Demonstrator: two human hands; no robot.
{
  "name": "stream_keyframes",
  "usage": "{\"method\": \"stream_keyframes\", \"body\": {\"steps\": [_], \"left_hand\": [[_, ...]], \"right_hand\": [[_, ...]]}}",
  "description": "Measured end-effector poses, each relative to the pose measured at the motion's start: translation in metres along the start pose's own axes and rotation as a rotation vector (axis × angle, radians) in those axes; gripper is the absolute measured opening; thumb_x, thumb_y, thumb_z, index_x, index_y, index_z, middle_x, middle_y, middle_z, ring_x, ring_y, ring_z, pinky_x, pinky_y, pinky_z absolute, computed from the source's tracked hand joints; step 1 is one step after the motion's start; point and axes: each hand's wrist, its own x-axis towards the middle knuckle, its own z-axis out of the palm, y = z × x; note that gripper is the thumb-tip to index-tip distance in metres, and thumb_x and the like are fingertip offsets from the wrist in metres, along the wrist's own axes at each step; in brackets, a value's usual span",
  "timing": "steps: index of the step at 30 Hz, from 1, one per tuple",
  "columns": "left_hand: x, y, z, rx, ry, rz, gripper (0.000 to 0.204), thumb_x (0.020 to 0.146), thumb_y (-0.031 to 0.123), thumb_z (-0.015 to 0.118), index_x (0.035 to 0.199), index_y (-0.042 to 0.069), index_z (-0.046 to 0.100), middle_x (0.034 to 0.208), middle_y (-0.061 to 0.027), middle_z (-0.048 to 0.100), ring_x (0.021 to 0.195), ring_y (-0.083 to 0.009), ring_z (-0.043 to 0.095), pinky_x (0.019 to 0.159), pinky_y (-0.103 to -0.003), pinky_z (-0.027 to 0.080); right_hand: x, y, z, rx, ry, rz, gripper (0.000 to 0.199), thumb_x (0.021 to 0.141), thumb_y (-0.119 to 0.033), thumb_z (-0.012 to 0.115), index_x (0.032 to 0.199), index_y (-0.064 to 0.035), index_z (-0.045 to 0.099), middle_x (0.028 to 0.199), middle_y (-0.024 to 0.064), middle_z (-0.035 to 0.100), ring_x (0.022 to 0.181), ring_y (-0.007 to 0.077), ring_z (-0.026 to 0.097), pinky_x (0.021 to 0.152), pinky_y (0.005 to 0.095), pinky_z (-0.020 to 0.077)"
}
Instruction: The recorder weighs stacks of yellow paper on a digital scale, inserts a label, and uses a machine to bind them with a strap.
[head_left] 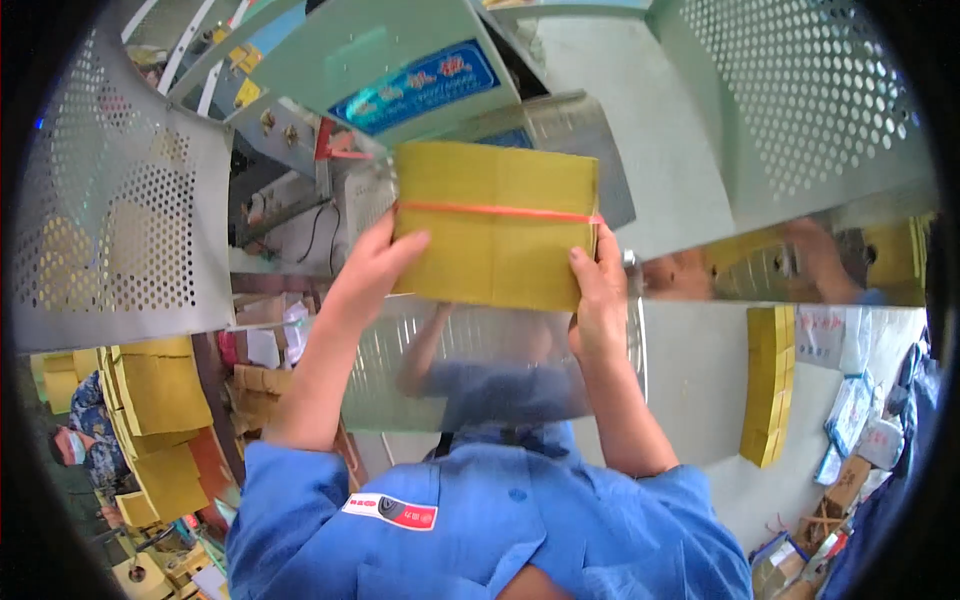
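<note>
A bundle of flat yellow sheets [490, 262], perhaps paper or card, is held up in front of me over a shiny metal surface [470, 350]. One thin red strap [500, 211] runs across its width. My left hand [378, 262] grips the left side, with the thumb on the upper face. On the opposite edge, my right hand [602, 295] is closed the same way, its thumb close to the lower right corner. Fingers behind the bundle are hidden. Beyond it stands a pale green machine housing [400, 65] with a blue label.
Perforated metal panels flank the machine at left [150, 215] and right [800, 85]. A row of yellow bundles [768, 385] lies to the right. Stacked yellow sheets [160, 390] stand at the left, near another person [90, 435]. Bags and boxes [850, 440] sit at far right.
</note>
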Motion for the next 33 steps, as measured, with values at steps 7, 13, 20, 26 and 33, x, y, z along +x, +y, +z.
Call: {"method": "stream_keyframes", "body": {"steps": [7, 13, 20, 26, 33], "left_hand": [[-0.163, -0.105, 0.030, -0.054, 0.287, -0.227, 0.054, 0.095, 0.012, 0.052, 0.144, -0.004, 0.035, 0.135, -0.0128, 0.052, 0.122, -0.0199, 0.050, 0.104, -0.033, 0.038], [-0.194, -0.145, -0.010, 0.112, 0.303, -0.285, 0.043, 0.099, 0.012, 0.052, 0.137, -0.004, 0.045, 0.128, -0.0103, 0.055, 0.114, -0.0143, 0.053, 0.098, -0.030, 0.042], [-0.157, -0.150, 0.000, -0.338, 0.368, -0.070, 0.049, 0.100, 0.035, 0.048, 0.134, 0.001, 0.047, 0.131, -0.0104, 0.055, 0.120, -0.0217, 0.053, 0.102, -0.037, 0.041], [-0.154, -0.152, 0.032, -0.616, 0.295, -0.179, 0.048, 0.097, 0.033, 0.052, 0.134, 0.004, 0.047, 0.128, -0.0101, 0.056, 0.116, -0.0215, 0.056, 0.099, -0.036, 0.045], [-0.151, -0.163, 0.004, -0.749, 0.137, -0.082, 0.049, 0.098, 0.039, 0.045, 0.132, 0.004, 0.049, 0.129, -0.0102, 0.057, 0.116, -0.0246, 0.056, 0.100, -0.038, 0.043]], "right_hand": [[-0.109, 0.045, -0.040, -0.376, -0.147, 0.155, 0.052, 0.091, -0.010, 0.050, 0.140, 0.0049, 0.041, 0.135, 0.0134, 0.051, 0.124, 0.0184, 0.048, 0.105, 0.0319, 0.0355], [-0.127, 0.057, -0.079, -0.322, 0.044, 0.207, 0.031, 0.098, -0.014, 0.050, 0.120, 0.0050, 0.058, 0.114, 0.0096, 0.065, 0.105, 0.0150, 0.060, 0.096, 0.0311, 0.0448], [-0.103, 0.057, -0.077, -0.516, -0.105, -0.116, 0.017, 0.090, 0.004, 0.057, 0.102, 0.0005, 0.068, 0.096, 0.0083, 0.069, 0.092, 0.0140, 0.066, 0.079, 0.0268, 0.0515], [-0.096, 0.044, -0.064, -0.972, -0.199, -0.469, 0.013, 0.085, 0.000, 0.062, 0.096, -0.0035, 0.066, 0.088, 0.0131, 0.066, 0.077, 0.0281, 0.067, 0.069, 0.0334, 0.0532], [-0.095, 0.067, -0.087, -0.934, -0.179, -0.522, 0.007, 0.085, 0.000, 0.060, 0.091, -0.0021, 0.064, 0.081, 0.0100, 0.065, 0.071, 0.0220, 0.063, 0.067, 0.0306, 0.0510]]}}
